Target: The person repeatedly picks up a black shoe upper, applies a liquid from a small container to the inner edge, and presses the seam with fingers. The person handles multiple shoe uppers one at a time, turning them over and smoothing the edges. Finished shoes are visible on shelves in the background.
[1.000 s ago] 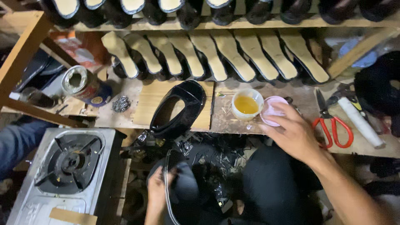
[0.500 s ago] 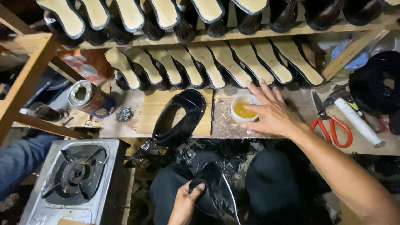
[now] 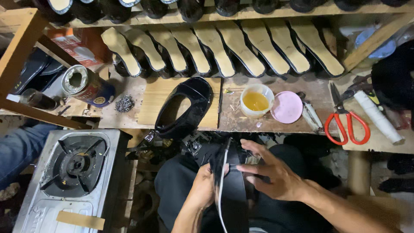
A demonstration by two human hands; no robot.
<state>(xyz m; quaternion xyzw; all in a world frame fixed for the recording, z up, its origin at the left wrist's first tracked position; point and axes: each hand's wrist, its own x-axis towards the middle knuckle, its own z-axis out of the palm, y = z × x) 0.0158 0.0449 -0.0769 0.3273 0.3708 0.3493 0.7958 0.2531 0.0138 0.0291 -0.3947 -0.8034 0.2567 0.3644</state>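
My left hand (image 3: 202, 187) grips a black leather shoe piece (image 3: 230, 190) with a pale edge, held over my lap. My right hand (image 3: 269, 172) rests on that piece from the right, fingers spread across its top. On the wooden bench above lie a black shoe upper (image 3: 183, 108), a white cup of yellow glue (image 3: 255, 100) and its pink lid (image 3: 287, 107).
A row of black shoes with tan insoles (image 3: 224, 51) lines the back of the bench. Red-handled scissors (image 3: 345, 118), a white tube (image 3: 377, 116), a tin can (image 3: 86, 86) and a pile of nails (image 3: 125, 103) sit on it. A gas stove (image 3: 71, 170) stands at left.
My right hand left the glue cup and pink lid and came down onto the black leather piece. My left hand lifted that piece higher over my lap.
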